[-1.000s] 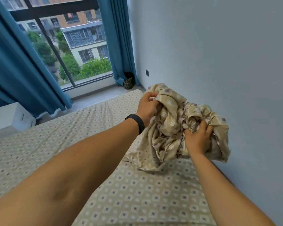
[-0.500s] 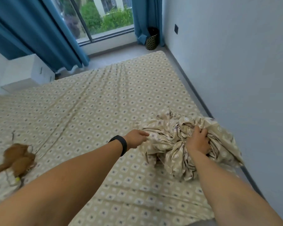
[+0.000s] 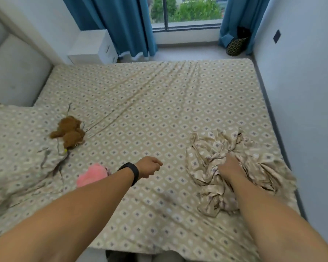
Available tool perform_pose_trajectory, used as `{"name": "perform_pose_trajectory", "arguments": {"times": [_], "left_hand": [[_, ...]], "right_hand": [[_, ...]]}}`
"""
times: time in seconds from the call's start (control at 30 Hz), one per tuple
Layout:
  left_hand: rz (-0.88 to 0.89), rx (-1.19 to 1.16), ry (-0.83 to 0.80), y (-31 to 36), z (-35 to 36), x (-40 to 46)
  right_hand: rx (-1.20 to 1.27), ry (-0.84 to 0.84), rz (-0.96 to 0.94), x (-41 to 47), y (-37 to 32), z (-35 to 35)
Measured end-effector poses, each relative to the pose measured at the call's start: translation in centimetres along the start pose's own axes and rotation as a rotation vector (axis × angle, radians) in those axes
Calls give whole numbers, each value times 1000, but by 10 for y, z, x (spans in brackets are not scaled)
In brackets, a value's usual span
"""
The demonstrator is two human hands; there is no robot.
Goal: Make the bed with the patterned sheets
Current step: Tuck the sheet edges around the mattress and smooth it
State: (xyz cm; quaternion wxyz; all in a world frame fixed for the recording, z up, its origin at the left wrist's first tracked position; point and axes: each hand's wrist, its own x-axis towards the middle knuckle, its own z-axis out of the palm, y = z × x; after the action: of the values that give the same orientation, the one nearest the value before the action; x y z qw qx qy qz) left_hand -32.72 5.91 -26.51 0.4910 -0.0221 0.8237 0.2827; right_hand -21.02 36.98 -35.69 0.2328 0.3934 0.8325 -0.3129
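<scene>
A beige fitted sheet point(image 3: 159, 110) with a diamond pattern covers the mattress. A crumpled bundle of matching patterned fabric point(image 3: 235, 148) lies on the bed's right side. My right hand point(image 3: 230, 167) rests on that bundle with its fingers sunk into the folds. My left hand point(image 3: 149, 167), a black band on its wrist, hovers over the sheet with loosely curled fingers and holds nothing. A pillow point(image 3: 17, 148) in the same pattern lies at the left.
A brown plush toy point(image 3: 69, 132) and a pink plush toy point(image 3: 91, 176) lie on the bed's left half. A white nightstand point(image 3: 93, 47) stands beyond the bed, by blue curtains point(image 3: 121, 25). A white wall point(image 3: 301, 91) runs close along the right.
The bundle has gone from held up in both hands to lying on the bed. My left hand has let go and drawn left. The view has dropped and swung left.
</scene>
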Motion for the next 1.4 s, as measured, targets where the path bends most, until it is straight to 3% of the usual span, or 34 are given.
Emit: {"name": "perform_pose_trajectory", "arguments": {"times": [0.23, 0.4, 0.6, 0.77, 1.0, 1.17, 1.4], "left_hand": [[64, -145, 55, -83, -57, -45], [31, -197, 50, -205, -112, -64], [-62, -312, 5, -344, -188, -85], [-117, -457, 127, -419, -267, -103], [-102, -616, 284, -474, -325, -130], [-167, -675, 412, -531, -332, -154], [-212, -716, 480, -606, -379, -158]], "right_hand": [[-51, -99, -238, -86, -128, 73], [-88, -241, -422, -175, -235, 172], [-52, -312, -492, -268, -346, 280], [-97, -392, -588, -322, -439, 333], [-236, -396, -726, -343, -512, 362], [-284, -507, -826, -354, -555, 399], [-333, -569, -823, -386, -598, 450]]}}
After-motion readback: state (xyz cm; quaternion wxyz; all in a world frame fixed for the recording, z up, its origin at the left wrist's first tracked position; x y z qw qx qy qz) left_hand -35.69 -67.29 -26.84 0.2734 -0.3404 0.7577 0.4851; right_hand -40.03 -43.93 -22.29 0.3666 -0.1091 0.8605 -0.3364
